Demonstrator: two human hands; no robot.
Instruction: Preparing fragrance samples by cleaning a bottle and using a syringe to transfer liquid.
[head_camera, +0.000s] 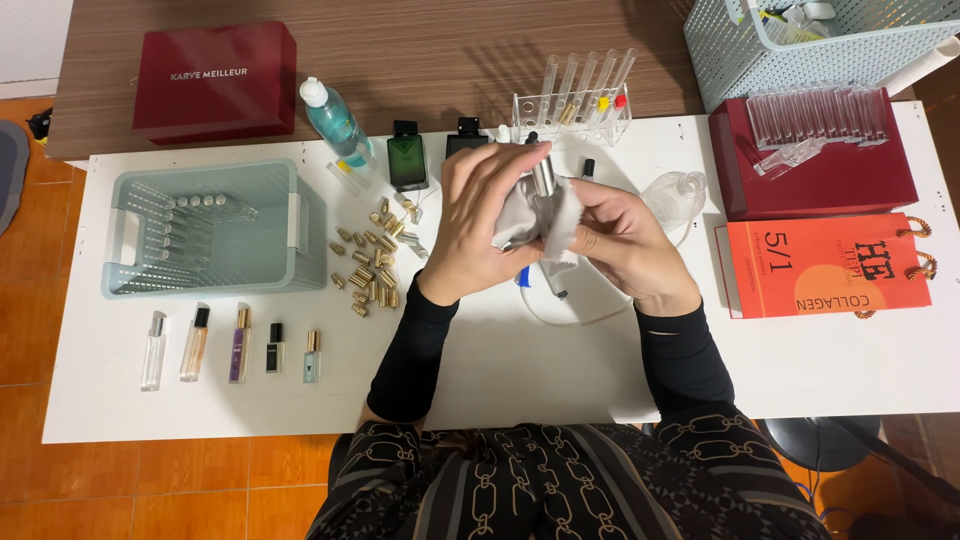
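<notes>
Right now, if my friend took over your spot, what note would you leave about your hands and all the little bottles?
Left hand: grip on a slim silver vial, held upright.
Right hand: presses a grey cloth round the vial.
Five small bottles lie in a row at the front left.
Gold caps sit loose beside the basket.
Tube rack stands behind the hands.

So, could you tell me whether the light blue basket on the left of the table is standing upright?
No, the light blue basket lies on its side, its opening facing the gold caps.
</notes>
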